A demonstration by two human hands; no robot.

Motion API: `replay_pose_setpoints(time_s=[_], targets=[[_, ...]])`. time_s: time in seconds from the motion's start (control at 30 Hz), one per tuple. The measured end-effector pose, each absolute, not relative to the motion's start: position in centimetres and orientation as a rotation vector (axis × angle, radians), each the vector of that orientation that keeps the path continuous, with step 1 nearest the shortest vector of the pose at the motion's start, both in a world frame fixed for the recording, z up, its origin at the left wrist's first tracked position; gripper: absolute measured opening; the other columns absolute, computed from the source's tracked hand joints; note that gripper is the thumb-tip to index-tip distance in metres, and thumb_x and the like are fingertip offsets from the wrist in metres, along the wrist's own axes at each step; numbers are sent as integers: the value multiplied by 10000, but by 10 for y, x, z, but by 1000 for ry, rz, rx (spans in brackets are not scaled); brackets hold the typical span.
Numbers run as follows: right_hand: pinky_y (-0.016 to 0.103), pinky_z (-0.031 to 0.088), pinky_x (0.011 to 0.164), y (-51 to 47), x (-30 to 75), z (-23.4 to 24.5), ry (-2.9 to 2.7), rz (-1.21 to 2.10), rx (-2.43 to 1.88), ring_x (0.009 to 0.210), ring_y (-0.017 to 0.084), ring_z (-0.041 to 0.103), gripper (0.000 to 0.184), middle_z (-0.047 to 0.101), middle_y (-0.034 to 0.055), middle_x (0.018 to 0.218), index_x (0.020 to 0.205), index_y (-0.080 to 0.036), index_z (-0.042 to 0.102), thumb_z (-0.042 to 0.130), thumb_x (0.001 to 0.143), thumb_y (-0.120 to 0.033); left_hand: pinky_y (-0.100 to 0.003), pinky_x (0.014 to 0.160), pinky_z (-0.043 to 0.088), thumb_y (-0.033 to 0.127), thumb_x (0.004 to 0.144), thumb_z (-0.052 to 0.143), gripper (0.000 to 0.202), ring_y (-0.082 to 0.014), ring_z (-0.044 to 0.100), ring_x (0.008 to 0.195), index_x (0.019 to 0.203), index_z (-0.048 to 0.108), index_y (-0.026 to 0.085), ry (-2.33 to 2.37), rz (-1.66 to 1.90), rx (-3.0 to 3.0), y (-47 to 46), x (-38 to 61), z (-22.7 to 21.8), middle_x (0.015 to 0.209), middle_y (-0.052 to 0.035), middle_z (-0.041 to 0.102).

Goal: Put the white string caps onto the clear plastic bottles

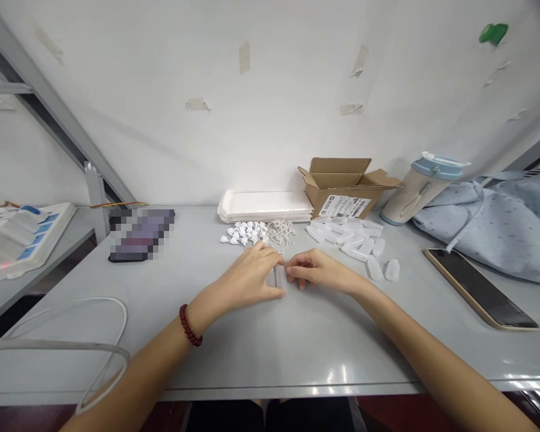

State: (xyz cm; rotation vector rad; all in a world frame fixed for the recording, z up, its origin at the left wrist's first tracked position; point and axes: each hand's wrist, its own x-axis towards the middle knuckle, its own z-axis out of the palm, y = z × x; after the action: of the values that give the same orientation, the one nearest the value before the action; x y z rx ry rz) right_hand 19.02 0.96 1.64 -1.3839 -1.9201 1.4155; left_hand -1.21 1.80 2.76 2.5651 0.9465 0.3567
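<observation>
My left hand grips a small translucent plastic sleeve between its thumb and fingers, just above the grey table. Close on the right, my right hand has its fingers curled and pinched together at the sleeve's side. Whatever sits between those fingertips is too small to make out. Beyond my hands lie a cluster of small white caps and a heap of thin off-white loops. Several similar translucent sleeves are scattered to the right of the loops.
White flat trays are stacked against the wall, beside an open cardboard box. Farther right stand a tumbler, a blue cloth bag and a phone. A blurred-out dark object and a white cable lie left.
</observation>
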Motion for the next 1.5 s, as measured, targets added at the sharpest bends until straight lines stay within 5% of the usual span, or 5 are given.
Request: replay_pose_setpoints(time_s=[1.5], targets=[[145,386,355,7,180,8,-1750,1546,-1377,449,100,632,193,654,-2,637,939,-123,600,501,776,-150,-379,832,421,212,763,642,427,-264,443,1020,1162,488,203,882,291,2539,13,-13,29,1079,-62,564]])
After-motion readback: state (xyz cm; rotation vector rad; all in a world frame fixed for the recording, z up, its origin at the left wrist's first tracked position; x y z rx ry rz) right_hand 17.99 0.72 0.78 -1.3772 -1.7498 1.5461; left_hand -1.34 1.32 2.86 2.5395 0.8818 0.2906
